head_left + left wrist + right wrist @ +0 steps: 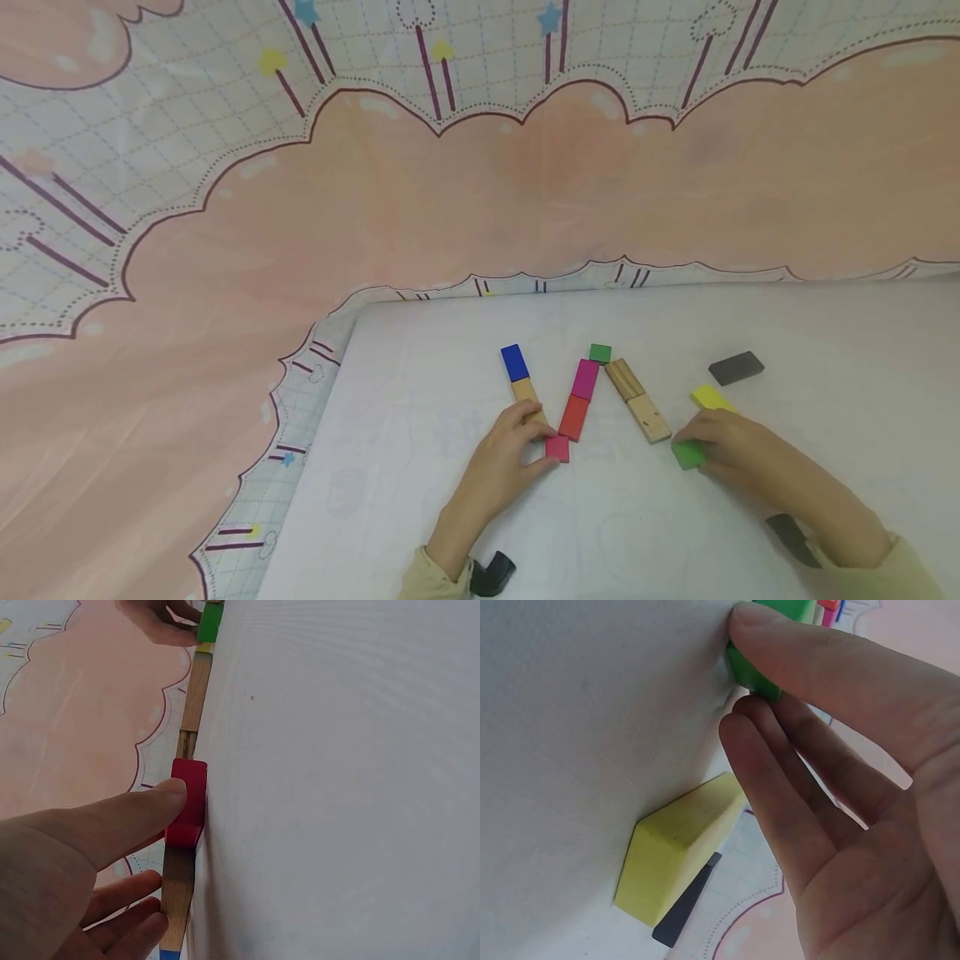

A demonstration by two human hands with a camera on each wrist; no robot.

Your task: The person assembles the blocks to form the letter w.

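Observation:
In a zigzag row on the white table, my left hand [504, 457] pinches a pinkish-red block [557, 449] at the lower corner, thumb on its near side. Its other fingers lie along a wooden block [525, 390], beyond which sits a blue block [515, 362]. Rising from the corner are a red block [574, 418] and a magenta block [585, 379], topped by a small green block [600, 353]. Two wooden blocks [649, 418] slope down to the right. Near their lower end my right hand [726, 442] grips another green block [687, 454] between thumb and fingers.
A yellow block [711, 397] lies just beyond the right hand, partly covered by it. Farther back is a dark grey block [737, 367]. Black wrist cameras [492, 575] sit by both sleeves. A patterned pink cloth [525, 200] hangs behind the table.

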